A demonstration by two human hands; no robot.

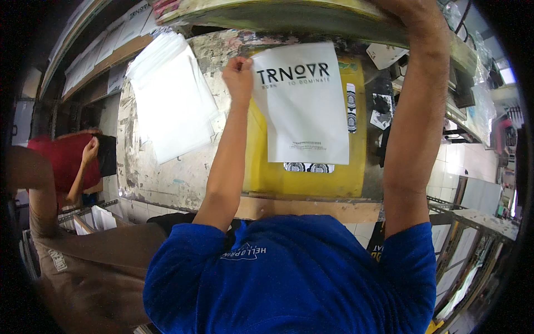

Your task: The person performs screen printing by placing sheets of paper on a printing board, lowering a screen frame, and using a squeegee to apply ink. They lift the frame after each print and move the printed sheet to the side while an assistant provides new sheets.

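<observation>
A white printed sheet (306, 111), perhaps a plastic mailer bag, lies over the yellow board (257, 167), with black lettering near its top and small print near its bottom. My left hand (238, 72) is pinched on the sheet's upper left corner, which lifts slightly. At the top edge, my right hand (401, 8) is beside the raised frame (300, 25) that spans the far side of the table. Its fingers are out of sight, so their grip cannot be made out. Black-and-white stickers (351, 108) show on the board along the sheet's right side and below it.
Left of the board, a fanned stack of white sheets (172, 100) rests on the stained table (130, 172). More printed sheets lie on a rack (105, 61) at the far left. A person in brown (100, 267) is close on my left, with another in red (67, 161) beyond.
</observation>
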